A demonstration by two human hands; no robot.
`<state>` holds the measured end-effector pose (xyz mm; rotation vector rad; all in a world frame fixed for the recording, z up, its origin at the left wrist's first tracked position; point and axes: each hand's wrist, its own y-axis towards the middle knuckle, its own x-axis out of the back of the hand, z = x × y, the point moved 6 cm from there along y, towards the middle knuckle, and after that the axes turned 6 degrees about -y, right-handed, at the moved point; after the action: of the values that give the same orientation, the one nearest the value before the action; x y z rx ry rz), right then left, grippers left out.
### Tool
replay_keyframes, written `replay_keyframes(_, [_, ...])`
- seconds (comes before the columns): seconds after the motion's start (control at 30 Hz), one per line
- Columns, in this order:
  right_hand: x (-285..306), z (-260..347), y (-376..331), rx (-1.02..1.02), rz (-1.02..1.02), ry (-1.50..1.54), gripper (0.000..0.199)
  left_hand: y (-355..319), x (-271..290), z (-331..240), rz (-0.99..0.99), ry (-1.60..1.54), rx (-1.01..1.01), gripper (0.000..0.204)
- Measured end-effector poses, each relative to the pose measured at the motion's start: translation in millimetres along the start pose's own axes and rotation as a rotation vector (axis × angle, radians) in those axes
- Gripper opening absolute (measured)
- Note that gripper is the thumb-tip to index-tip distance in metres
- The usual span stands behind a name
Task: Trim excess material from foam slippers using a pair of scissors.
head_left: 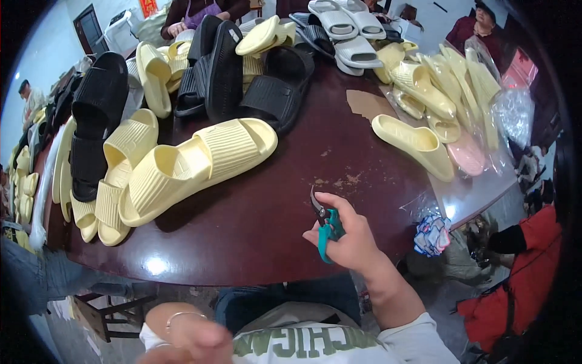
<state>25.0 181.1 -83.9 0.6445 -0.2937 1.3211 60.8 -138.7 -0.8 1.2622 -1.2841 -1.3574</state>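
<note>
In my right hand (348,233) is a pair of small snips (324,227) with teal handles and dark curved blades, pointing away from me over the table's near part. The fingers are wrapped round the handles. My left hand (200,337), a bracelet at its wrist, is low at the left, close to my body and off the table; it is blurred and its fingers are not clear. Beyond it, a pair of cream ribbed slide slippers (233,151) lies joined end to end on the dark red table (285,206), beside another cream slipper (127,145).
Black slippers (221,73) and grey ones (348,27) are piled along the far side. At the right, a cream slipper (415,142) lies near bagged cream slippers (424,85) and a pink one (467,156). Crumbs dot the tabletop. Other people sit around, one in red (521,273).
</note>
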Motion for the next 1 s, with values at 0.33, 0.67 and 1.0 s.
replay_keyframes(0.33, [-7.5,5.1,11.4,-0.052,-0.018,-0.015,0.050,-13.9,-44.7,8.5,-0.196,-0.387,0.061,0.041])
replay_keyframes(0.67, [-51.1,52.3,98.0,0.074,-0.002,-0.285,0.049,3.2,-40.8,0.6,-0.328,-0.690,0.082,0.043])
replay_keyframes(1.0, [-57.9,37.5,95.2,0.182,-0.058,-0.235,0.045,3.8,-35.4,-3.1,-0.178,-0.571,0.119,0.041])
